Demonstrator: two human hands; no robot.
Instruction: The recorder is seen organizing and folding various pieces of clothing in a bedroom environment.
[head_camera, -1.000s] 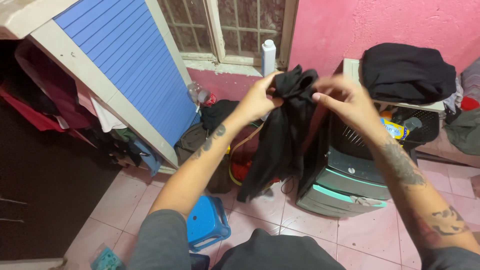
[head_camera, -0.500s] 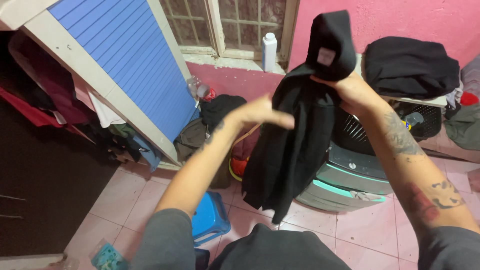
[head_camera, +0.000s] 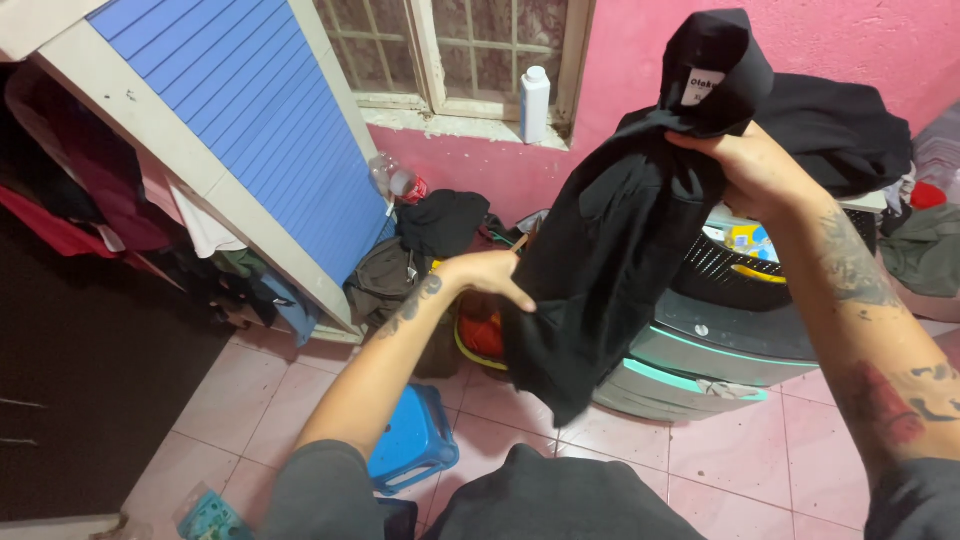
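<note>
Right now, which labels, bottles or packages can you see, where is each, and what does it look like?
Label: small white rectangular tag on the black garment, above the right hand.
White bottle: tall, capped, upright on the window sill.
Clear bottle: red cap, lying below the sill.
Yellow-blue package: in the dark basket.

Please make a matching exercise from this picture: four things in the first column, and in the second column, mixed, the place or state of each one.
Things:
1. black garment
2. white bottle
3. blue stool
4. left hand

Places or states:
a. stands on the window sill
b. on the pink floor tiles, below the left forearm
c. hangs from the raised right hand
d. flat against the side of the hanging cloth

Right pairs: 1-c, 2-a, 3-b, 4-d
</note>
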